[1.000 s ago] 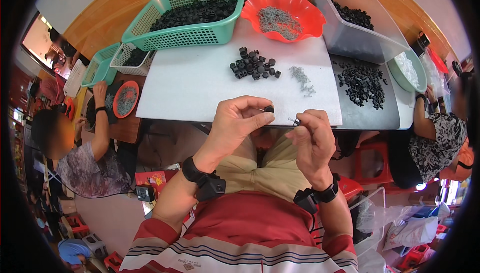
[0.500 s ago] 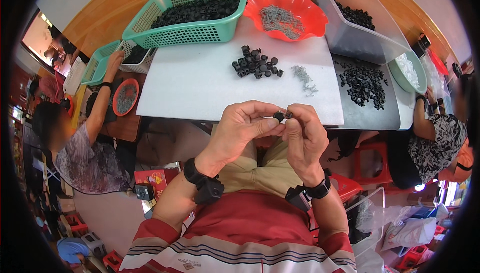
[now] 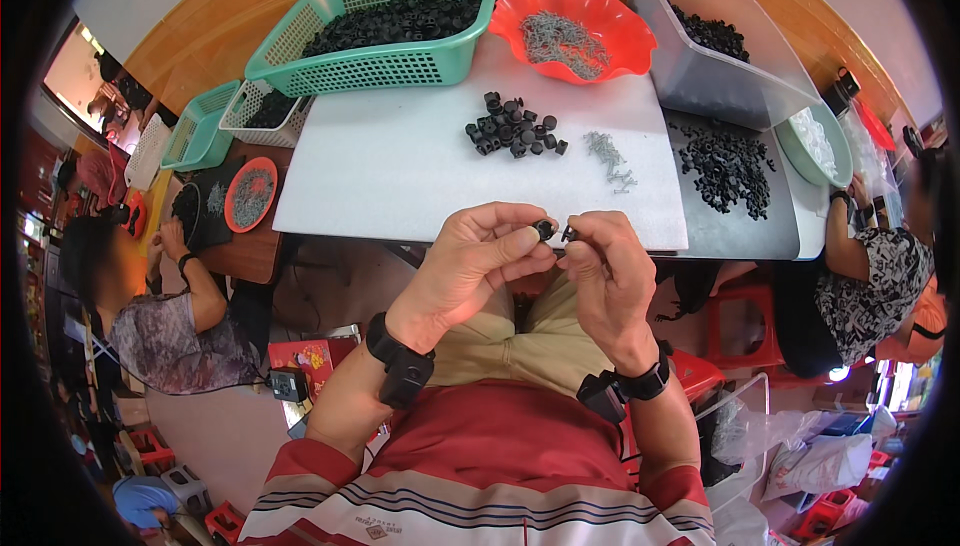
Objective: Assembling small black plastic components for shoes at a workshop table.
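Note:
My left hand [image 3: 478, 258] pinches a small black round part [image 3: 544, 230] between thumb and fingers, just in front of the white board's [image 3: 400, 166] near edge. My right hand [image 3: 610, 268] meets it fingertip to fingertip and holds a second tiny piece [image 3: 569, 234], too small to identify. Both hands are raised over my lap. On the board behind them lie a pile of black round parts [image 3: 513, 133] and a small heap of thin metal pins [image 3: 610, 158].
At the back stand a green basket [image 3: 380, 21] of black parts, an orange bowl [image 3: 575, 31] of metal pins and a clear bin [image 3: 715, 61]. More black parts [image 3: 728, 161] lie on the grey surface at right. People sit at left [image 3: 165, 331] and right [image 3: 870, 276].
My hands came together: the right hand moved left until its fingertips met the left hand's. Both hands shifted slightly right and nearer the board's edge.

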Demonstrator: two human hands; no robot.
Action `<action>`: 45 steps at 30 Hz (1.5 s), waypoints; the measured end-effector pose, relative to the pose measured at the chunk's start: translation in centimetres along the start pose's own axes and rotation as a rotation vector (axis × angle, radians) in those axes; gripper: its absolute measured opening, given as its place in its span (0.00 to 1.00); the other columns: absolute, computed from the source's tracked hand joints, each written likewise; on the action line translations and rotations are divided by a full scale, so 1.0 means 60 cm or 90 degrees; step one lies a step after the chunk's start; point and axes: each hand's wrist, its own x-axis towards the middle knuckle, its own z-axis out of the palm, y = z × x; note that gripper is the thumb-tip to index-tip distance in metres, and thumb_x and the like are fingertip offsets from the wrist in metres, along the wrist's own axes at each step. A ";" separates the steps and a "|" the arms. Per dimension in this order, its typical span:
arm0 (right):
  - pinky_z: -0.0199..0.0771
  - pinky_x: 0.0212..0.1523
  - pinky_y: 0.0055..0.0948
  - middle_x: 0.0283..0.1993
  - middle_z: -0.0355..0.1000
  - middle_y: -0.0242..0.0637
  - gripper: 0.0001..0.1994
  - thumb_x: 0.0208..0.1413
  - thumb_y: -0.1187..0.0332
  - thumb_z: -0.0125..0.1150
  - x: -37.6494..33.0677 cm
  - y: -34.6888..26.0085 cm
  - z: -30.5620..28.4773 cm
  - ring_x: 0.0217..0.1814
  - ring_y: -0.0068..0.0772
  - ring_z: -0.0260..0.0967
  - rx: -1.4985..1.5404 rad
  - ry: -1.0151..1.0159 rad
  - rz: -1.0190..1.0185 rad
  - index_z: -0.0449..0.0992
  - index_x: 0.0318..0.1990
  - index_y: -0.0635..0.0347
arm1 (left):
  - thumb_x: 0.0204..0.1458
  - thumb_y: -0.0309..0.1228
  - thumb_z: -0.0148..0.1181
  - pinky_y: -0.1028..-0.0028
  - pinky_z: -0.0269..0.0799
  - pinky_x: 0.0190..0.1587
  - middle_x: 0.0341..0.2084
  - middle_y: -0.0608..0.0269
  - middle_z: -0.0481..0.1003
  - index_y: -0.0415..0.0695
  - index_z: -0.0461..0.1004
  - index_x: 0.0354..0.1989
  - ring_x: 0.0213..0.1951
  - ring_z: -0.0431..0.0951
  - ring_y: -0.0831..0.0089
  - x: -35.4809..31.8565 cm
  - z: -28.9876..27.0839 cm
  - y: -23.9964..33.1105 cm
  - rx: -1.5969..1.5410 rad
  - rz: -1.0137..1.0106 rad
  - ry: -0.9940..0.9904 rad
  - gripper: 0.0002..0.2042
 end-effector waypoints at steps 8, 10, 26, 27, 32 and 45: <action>0.76 0.24 0.26 0.43 0.74 0.42 0.08 0.64 0.76 0.59 0.007 -0.015 -0.006 0.26 0.29 0.77 -0.070 -0.074 -0.030 0.75 0.49 0.63 | 0.61 0.25 0.62 0.70 0.83 0.53 0.45 0.55 0.79 0.35 0.75 0.54 0.45 0.83 0.69 -0.003 -0.004 -0.001 -0.024 -0.012 -0.012 0.14; 0.77 0.25 0.27 0.43 0.74 0.42 0.08 0.64 0.77 0.58 0.008 -0.019 -0.008 0.26 0.29 0.77 -0.081 -0.082 -0.023 0.75 0.49 0.63 | 0.61 0.26 0.62 0.70 0.83 0.53 0.45 0.54 0.79 0.35 0.75 0.54 0.45 0.83 0.68 -0.005 -0.004 -0.002 -0.014 -0.011 -0.012 0.14; 0.79 0.28 0.27 0.41 0.76 0.40 0.08 0.58 0.78 0.65 0.009 -0.020 -0.014 0.30 0.32 0.79 -0.058 -0.090 0.030 0.79 0.45 0.64 | 0.59 0.22 0.62 0.68 0.85 0.50 0.42 0.56 0.81 0.36 0.78 0.51 0.42 0.84 0.69 -0.008 0.006 -0.008 0.031 -0.016 0.039 0.12; 0.79 0.28 0.27 0.41 0.76 0.40 0.08 0.58 0.78 0.65 0.008 -0.018 -0.016 0.30 0.32 0.79 -0.058 -0.090 0.030 0.79 0.45 0.64 | 0.59 0.22 0.62 0.68 0.85 0.50 0.42 0.56 0.81 0.36 0.78 0.51 0.42 0.84 0.69 -0.007 0.006 -0.009 0.031 -0.017 0.039 0.12; 0.79 0.27 0.25 0.39 0.78 0.41 0.09 0.54 0.80 0.68 0.003 -0.012 -0.018 0.30 0.29 0.79 0.002 -0.067 0.042 0.80 0.42 0.64 | 0.59 0.22 0.63 0.68 0.85 0.51 0.43 0.54 0.81 0.37 0.78 0.50 0.44 0.83 0.68 -0.004 0.005 -0.012 0.030 0.000 0.017 0.11; 0.79 0.25 0.24 0.38 0.77 0.40 0.07 0.57 0.78 0.67 0.000 -0.009 -0.018 0.27 0.28 0.78 -0.068 -0.040 -0.058 0.80 0.43 0.65 | 0.59 0.24 0.64 0.71 0.83 0.51 0.44 0.54 0.81 0.35 0.78 0.51 0.43 0.84 0.69 -0.013 0.017 -0.017 0.019 -0.020 0.053 0.13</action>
